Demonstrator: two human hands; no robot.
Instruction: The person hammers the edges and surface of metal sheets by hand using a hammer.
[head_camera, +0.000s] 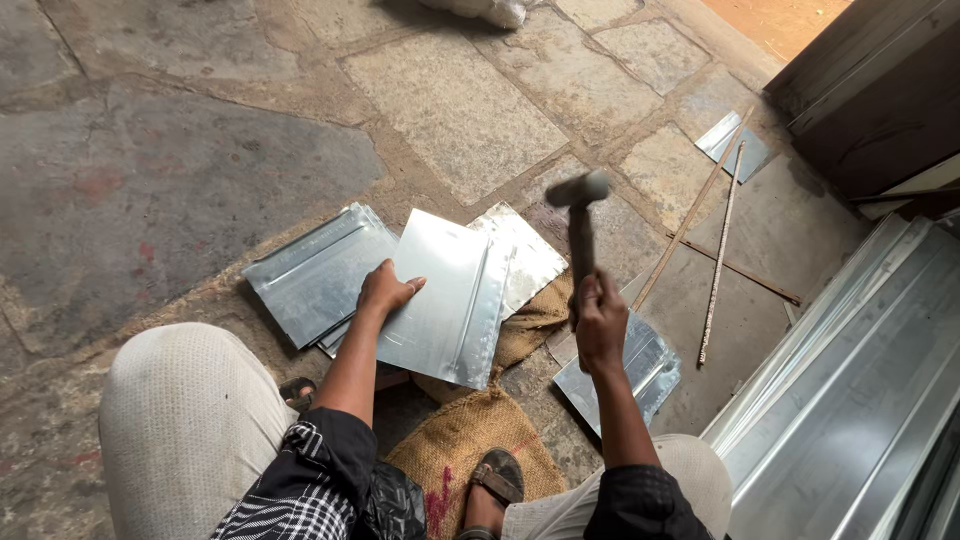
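Stone paving (200, 190), grey and uneven, makes up the work surface; the person sits low over it with knees spread.

Left hand (385, 290): fingers mostly flat, palm down, pressing on the near-left part of a metal sheet (450, 300). The sheet is shiny, roughly rectangular, with a raised fold running down its right side. It lies on a piece of burlap sacking (470, 440) that shows below and to the right of it.

Right hand (600, 315): closed in a fist around the dark handle of a hammer (578, 225). Hammer is upright, its grey head raised above and to the right of the sheet, not touching it.

Left of the pressed sheet: a stack of similar sheets (310, 275), partly tucked under it. Behind it: another sheet (525, 255), overlapped by its top right corner. Below the right hand: a further pile of sheets (645, 375) on the ground.

Right of the hammer: two thin rods (718, 260) lying on the paving, crossing a third near their lower ends. A small metal offcut (735, 145) sits at their far end.

Far right edge: long ribbed metal panels (860, 400), laid lengthwise.

A sandalled foot (495, 485) rests on the sacking, bottom centre.
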